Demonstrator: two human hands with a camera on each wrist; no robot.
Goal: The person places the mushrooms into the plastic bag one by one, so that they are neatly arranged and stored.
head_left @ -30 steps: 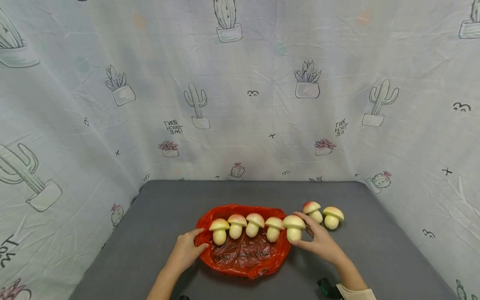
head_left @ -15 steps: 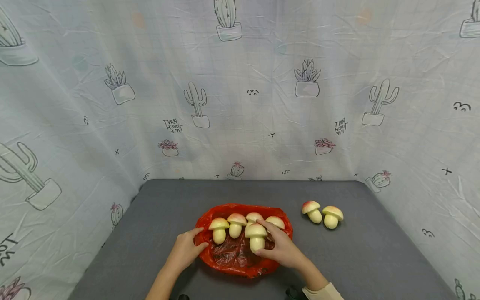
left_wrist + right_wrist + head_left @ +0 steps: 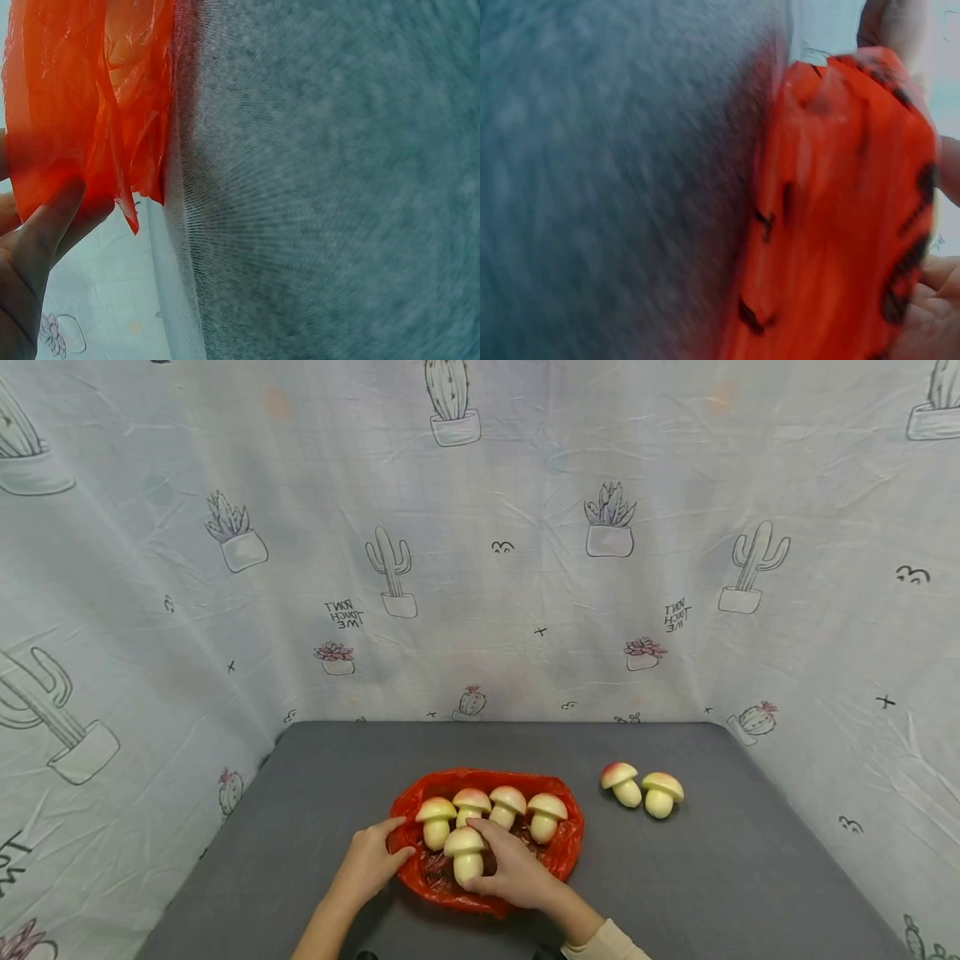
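My right hand [image 3: 517, 870] holds a toy mushroom [image 3: 465, 853], cream with a rounded cap, between thumb and fingers over the front of a red plastic bag [image 3: 570, 852]. The bag lies spread into a shallow oval with its rim rolled out. Along its back side stand several similar mushrooms [image 3: 547, 814]. At the left rim, my left hand [image 3: 372, 858] grips the bag; its fingers [image 3: 56, 217] show against the thin red plastic in the left wrist view. In the right wrist view the bag's printed side [image 3: 840, 225] hides most of the right hand and the mushroom.
Two more mushrooms, one red-capped [image 3: 621, 783] and one yellowish [image 3: 662, 795], lie on the grey table [image 3: 712, 860] to the right of the bag. A cactus-print curtain [image 3: 495, 568] hangs behind and at both sides.
My right hand has carried the mushroom leftward from beyond the bag's right rim to above its front left part. The left hand has stayed at the left rim.
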